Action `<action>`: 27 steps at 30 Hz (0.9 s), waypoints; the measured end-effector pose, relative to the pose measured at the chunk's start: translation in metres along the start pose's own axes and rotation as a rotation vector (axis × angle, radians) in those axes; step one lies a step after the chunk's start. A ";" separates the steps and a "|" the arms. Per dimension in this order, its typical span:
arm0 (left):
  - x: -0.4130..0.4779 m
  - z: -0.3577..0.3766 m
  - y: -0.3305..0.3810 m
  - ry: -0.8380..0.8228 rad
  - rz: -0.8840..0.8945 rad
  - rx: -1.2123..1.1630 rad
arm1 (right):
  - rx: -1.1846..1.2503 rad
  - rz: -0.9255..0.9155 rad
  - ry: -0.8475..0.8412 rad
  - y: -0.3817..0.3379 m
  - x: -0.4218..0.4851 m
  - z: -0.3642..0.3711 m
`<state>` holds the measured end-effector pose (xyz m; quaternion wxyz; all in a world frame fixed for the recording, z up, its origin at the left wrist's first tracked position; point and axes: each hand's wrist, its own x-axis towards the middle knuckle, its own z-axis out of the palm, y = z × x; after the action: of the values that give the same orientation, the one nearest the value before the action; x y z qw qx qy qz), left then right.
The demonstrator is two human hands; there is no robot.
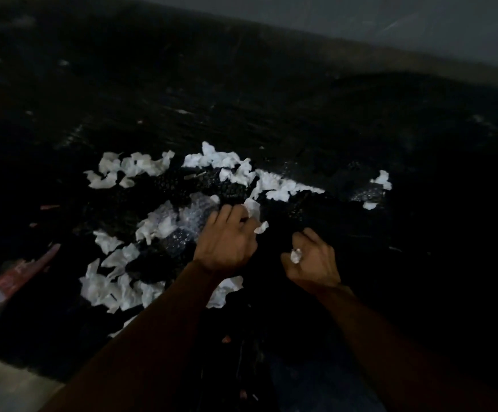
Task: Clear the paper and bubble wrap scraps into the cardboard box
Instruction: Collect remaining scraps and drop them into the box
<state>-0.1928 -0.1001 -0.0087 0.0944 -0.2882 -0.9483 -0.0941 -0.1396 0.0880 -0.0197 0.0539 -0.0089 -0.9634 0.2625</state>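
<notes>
Gathering is under way: paper scraps (253,208) are pinched in the curled left hand (227,242), and a crumpled scrap (296,255) is gripped by the right hand (313,260) just beside it. More scraps and bubble wrap (194,214) are strewn beyond the left hand across a dark surface (242,99). All of it is judged light, soft and crushable, best bunched in handfuls. The room is dim, and no box can be made out.

Surface: black scuffed flat surface (242,99); table or floor cannot be determined.
Landmark: red flat packet (13,281), lying on it.
Paper: white crumpled paper scraps (141,166), scattered right of the packet.
Wrap: clear bubble wrap pieces (188,215), right of the packet, among the scraps.
</notes>
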 end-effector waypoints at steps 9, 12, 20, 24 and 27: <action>0.086 -0.030 0.036 0.167 0.174 -0.120 | 0.030 0.325 0.359 0.047 0.053 -0.081; 0.122 -0.017 0.041 0.045 0.166 -0.075 | -0.021 0.430 0.366 0.068 0.079 -0.099; 0.165 0.041 0.043 -0.315 -0.114 -0.127 | -0.163 0.538 0.043 0.111 0.127 -0.083; 0.158 0.066 0.043 -0.191 -0.100 -0.023 | -0.299 0.538 -0.058 0.111 0.122 -0.044; 0.155 0.079 0.037 -0.091 -0.089 -0.094 | -0.346 0.489 0.105 0.118 0.119 -0.031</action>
<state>-0.3081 0.0303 -0.0445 0.0334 -0.2536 -0.9580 -0.1294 -0.2556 0.2108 -0.0417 0.0363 -0.2633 -0.9590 0.0987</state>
